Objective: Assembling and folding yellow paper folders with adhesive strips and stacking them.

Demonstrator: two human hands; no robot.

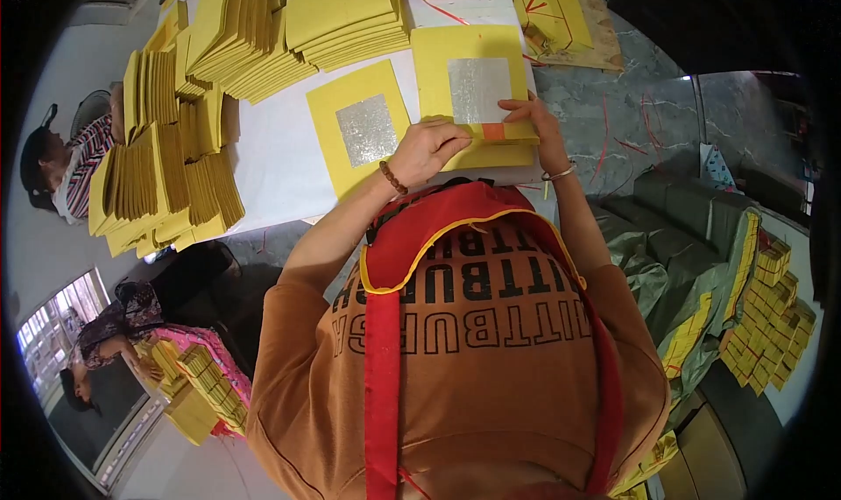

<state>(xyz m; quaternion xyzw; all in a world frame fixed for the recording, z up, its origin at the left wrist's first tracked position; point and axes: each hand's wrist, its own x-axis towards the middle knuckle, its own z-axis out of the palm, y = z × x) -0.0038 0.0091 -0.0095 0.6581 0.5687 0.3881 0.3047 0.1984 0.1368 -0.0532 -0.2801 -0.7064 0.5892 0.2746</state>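
Observation:
In front of me on the white-covered table lies a stack of yellow paper sheets [431,62], the top one bearing a silver foil square [477,87]. A small orange-red strip [493,131] sits at its near edge. My left hand [429,151], with a beaded bracelet, is closed in a pinch at that near edge, left of the strip. My right hand [541,132], wearing a bangle, grips the stack's right near corner, fingers over the top; its thumb is hidden. Another yellow sheet [322,110] with a silver square lies to the left, partly under my left forearm.
Tall stacks of folded yellow paper [342,18] fill the table's far left. A tied yellow bundle [552,14] rests on a board at the far right. Red strings [604,141] lie on the grey floor. Two other people work at the left. Yellow bundles [771,316] are piled at right.

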